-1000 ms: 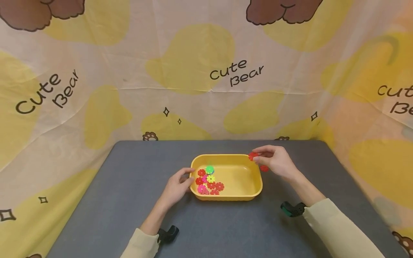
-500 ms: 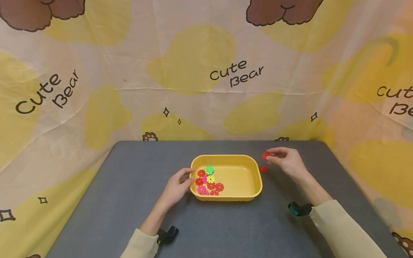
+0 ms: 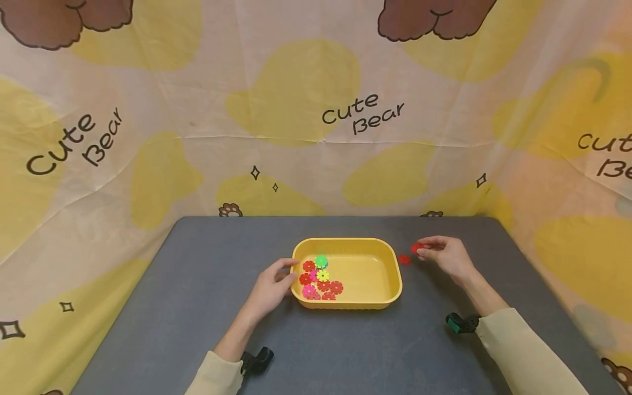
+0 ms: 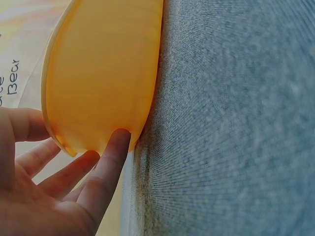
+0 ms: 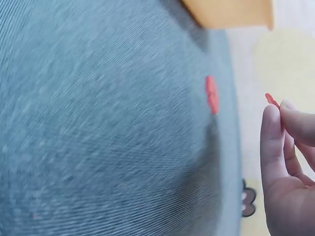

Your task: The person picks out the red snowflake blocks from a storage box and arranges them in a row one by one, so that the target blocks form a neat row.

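Note:
My left hand [image 3: 269,283] holds the left end of a yellow plastic tray [image 3: 365,303]. In the left wrist view, a fingertip lies against the outer wall of the tray [image 4: 103,73] and another finger reaches behind its rim. My right hand [image 3: 450,257] pinches a red flower-shaped plastic disc [image 3: 417,248] between thumb and fingers, above the table to the right of the tray. Only a thin edge of the held disc [image 5: 271,100] shows in the right wrist view. A second red disc [image 3: 404,259] lies on the table close by the tray's right end.
Several notched discs in red, pink, yellow and green lie in the tray's left part, among them a green disc [image 3: 321,261]. Beneath is a grey cloth-covered table [image 3: 222,263]. A printed curtain [image 3: 296,109] hangs behind and at the sides.
My right hand has moved right, away from the tray's corner, and then lower, still pinching the red disc. My left hand and the tray have stayed in place.

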Tool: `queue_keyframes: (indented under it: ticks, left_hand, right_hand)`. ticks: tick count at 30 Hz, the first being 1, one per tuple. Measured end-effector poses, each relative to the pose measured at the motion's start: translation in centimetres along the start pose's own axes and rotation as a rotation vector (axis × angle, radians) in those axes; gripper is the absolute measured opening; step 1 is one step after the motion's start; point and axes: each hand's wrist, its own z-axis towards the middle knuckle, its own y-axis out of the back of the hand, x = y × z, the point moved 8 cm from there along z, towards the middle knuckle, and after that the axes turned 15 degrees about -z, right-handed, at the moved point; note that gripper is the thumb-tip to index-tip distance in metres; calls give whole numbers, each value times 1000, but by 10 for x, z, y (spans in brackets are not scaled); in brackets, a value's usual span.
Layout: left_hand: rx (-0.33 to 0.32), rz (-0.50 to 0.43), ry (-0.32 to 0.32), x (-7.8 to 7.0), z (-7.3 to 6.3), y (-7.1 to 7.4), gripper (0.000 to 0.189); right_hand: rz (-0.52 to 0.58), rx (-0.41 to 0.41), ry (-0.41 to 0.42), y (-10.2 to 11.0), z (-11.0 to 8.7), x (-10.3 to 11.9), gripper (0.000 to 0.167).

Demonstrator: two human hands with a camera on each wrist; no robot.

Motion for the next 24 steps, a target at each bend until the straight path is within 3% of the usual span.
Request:
queue_keyframes:
  ticks: [17,24]
  left_hand:
    - [2,-2,9,2,0,0,34]
    - [-3,-5,8,1,0,1,35]
  right_hand:
    - [-41,68,-70,-16,5,-28,39]
    - [-188,60,-46,-19,10,-25,33]
